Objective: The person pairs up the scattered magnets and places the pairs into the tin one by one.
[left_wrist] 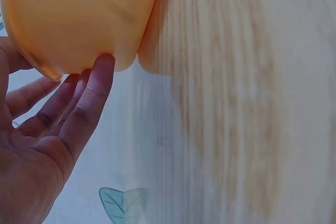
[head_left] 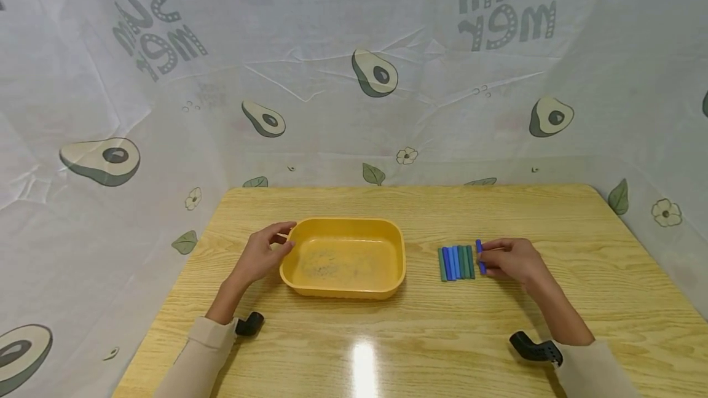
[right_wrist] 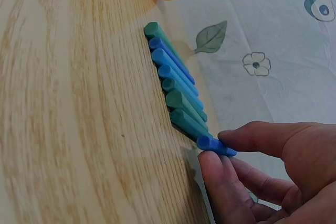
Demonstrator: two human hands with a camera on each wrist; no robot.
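Note:
My left hand is at the left end of a yellow plastic tray, thumb at the rim and fingertips against the outer wall. The left wrist view shows these fingers touching the tray's underside edge. My right hand pinches a dark blue crayon between thumb and fingertips. Just left of it, several green and blue crayons lie side by side in a row. In the right wrist view the pinched crayon is close to the row's near green crayon.
The wooden table carries the tray and the crayons. A printed white cloth with avocados and leaves hangs behind the table and at both sides. Black wrist mounts stick out from both sleeves, low above the table.

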